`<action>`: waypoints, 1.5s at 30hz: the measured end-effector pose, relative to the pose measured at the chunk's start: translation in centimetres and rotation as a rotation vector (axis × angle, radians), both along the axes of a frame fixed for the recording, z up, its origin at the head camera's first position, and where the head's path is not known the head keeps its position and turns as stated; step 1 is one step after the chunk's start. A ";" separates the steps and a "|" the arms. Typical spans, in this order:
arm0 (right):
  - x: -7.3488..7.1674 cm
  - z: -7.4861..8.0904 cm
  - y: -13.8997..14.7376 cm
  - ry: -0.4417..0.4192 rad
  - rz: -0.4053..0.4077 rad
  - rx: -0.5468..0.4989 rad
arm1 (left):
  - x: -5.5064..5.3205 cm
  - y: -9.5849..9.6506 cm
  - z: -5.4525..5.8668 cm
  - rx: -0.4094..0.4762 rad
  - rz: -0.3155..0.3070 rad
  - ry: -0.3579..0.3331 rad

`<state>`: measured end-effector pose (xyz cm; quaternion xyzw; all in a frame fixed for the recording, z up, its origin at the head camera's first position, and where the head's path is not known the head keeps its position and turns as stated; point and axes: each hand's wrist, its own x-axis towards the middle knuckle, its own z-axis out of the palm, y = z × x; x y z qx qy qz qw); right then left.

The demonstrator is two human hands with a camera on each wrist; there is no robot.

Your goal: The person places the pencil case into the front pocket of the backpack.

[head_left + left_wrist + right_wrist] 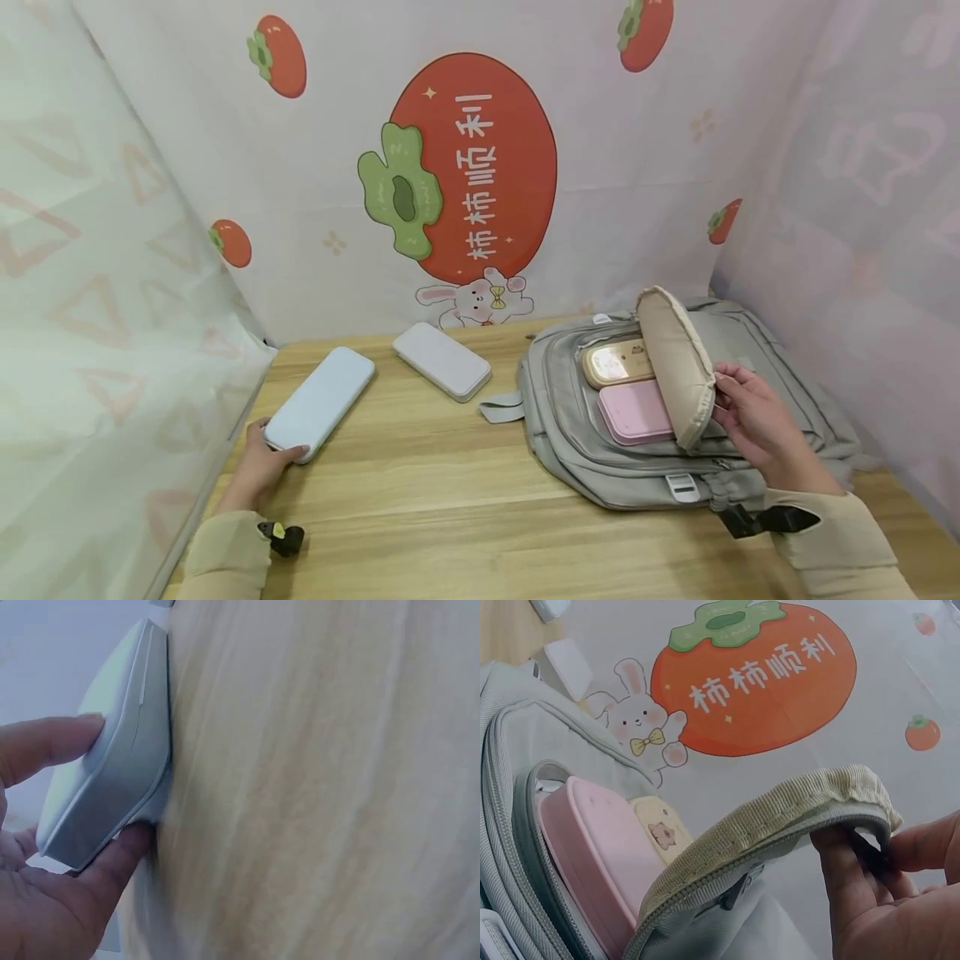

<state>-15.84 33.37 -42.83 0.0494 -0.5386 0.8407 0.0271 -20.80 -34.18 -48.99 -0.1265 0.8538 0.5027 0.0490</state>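
Left hand [258, 467] grasping blue case [319, 402] far left of backpack [570, 433], right hand [757, 421] pinching its beige flap [675, 362] open, pink case [636, 411] and tan case [617, 362] inside, white case [442, 360] left of backpack

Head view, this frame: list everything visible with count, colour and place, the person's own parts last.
blue case: 1, pale blue, left on the table, near end gripped.
white case: 1, white, table centre, lying free near the backdrop.
backpack: 1, grey, right on the table, front pocket open.
pocket flap: 1, beige, pulled up from the backpack.
pink case: 1, pink, inside the open pocket.
tan case: 1, tan with small pictures, in the pocket behind the pink one.
table: 1, light wood.
backdrop: 1, white with persimmon and rabbit print.
left hand: grips the blue case.
right hand: pinches the pocket flap.
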 end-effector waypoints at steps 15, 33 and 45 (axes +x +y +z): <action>-0.1 -0.4 0.3 -0.046 -0.124 0.073 | 1.2 0.5 -0.7 0.474 0.202 0.017; -0.1 -0.1 1.0 -0.020 -0.096 -0.013 | 1.6 0.7 -0.2 0.518 0.302 0.105; -0.2 -0.2 1.2 -0.016 -0.087 -0.037 | 1.7 1.1 0.6 0.587 0.288 0.155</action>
